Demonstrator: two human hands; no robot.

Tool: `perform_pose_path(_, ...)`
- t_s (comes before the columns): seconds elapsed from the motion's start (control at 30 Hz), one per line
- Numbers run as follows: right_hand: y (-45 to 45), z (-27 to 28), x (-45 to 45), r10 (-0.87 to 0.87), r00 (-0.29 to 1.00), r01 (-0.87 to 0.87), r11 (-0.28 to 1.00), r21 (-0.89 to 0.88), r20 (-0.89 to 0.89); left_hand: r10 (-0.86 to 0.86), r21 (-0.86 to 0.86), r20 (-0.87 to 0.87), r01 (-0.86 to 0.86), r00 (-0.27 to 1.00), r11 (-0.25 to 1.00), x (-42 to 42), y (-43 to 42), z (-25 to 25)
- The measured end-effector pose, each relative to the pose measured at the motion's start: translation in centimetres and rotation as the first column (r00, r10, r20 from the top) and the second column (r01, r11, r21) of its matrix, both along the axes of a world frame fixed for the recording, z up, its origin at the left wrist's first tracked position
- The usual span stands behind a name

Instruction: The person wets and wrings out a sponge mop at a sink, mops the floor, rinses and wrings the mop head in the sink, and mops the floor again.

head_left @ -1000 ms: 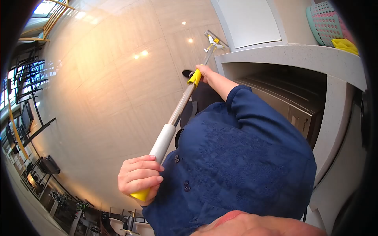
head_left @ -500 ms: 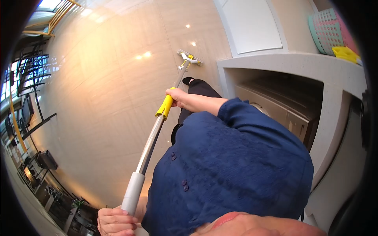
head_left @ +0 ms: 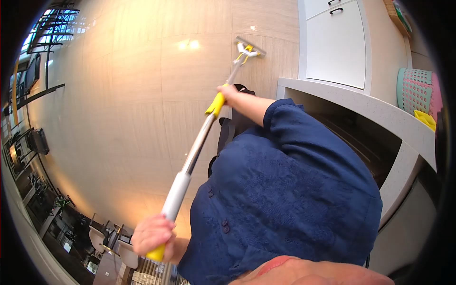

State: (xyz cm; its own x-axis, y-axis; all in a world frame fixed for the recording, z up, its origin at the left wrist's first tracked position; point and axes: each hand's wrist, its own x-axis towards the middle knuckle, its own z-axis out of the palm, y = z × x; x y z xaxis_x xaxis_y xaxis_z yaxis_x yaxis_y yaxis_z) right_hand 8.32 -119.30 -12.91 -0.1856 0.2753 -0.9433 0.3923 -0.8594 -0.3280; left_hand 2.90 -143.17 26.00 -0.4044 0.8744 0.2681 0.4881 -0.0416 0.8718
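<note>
A long mop with a metal pole (head_left: 201,137) slants across the view, its flat yellow-and-white head (head_left: 249,48) against the light tiled floor. My right hand (head_left: 228,93) is closed around the pole at the upper part of the yellow sleeve (head_left: 216,105). Lower in the view, my left hand (head_left: 154,236) wraps the upper end of the handle, below the pale grey tube (head_left: 176,194); it is blurred by motion. A yellow end piece (head_left: 156,253) sticks out past its fingers. One dark shoe (head_left: 243,89) shows behind my right forearm.
White cabinets (head_left: 336,50) with black handles stand at the upper right. Beside them runs a pale counter (head_left: 351,107) with an opening beneath, carrying a mint-and-pink basket (head_left: 414,90) and a yellow cloth (head_left: 425,119). Dark-framed furniture (head_left: 38,140) and light chairs (head_left: 127,254) line the left.
The view has shifted, bringing more cabinet and the chairs into sight. The mop head appears farther up and right. Both hands still hold the mop, and its yellow end now shows.
</note>
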Motion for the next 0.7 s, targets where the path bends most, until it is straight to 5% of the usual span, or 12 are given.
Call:
perform_pose_path(0.2, -10.3, 6.0, -2.2, 0.122, 0.975, -0.157, 0.969, -0.19, -0.185, -0.184, -0.077, -0.26, 0.17, 0.948, 0.982, 0.3, -5.1, 8.5)
perform_pose_path(0.3, -11.0, 10.0, -2.5, 0.066, 0.967, -0.119, 0.971, -0.206, -0.247, -0.452, 0.017, -0.093, 0.456, 0.887, 0.89, -3.3, -10.5, 9.2)
perform_pose_path(0.37, -9.0, 12.8, -2.2, 0.009, 0.95, -0.088, 0.967, -0.24, -0.313, -0.579, -0.095, -0.181, 0.571, 0.795, 0.815, -4.2, -10.5, 8.8)
perform_pose_path(0.43, -6.1, 12.7, -2.0, -0.016, 0.939, -0.056, 0.978, -0.2, -0.344, -0.443, 0.067, -0.179, 0.461, 0.878, 0.885, -1.1, -4.8, 7.4)
perform_pose_path(0.53, 0.2, 8.3, -1.9, -0.345, 0.805, 0.201, 0.924, -0.327, -0.483, -0.215, 0.269, -0.099, 0.234, 0.972, 0.934, 2.8, 1.1, 6.4)
perform_pose_path(0.7, 13.8, 2.3, -1.2, -0.591, 0.645, 0.532, 0.803, -0.27, -0.485, 0.18, 0.477, 0.132, -0.221, 0.975, 0.85, 5.4, 9.2, 4.7)
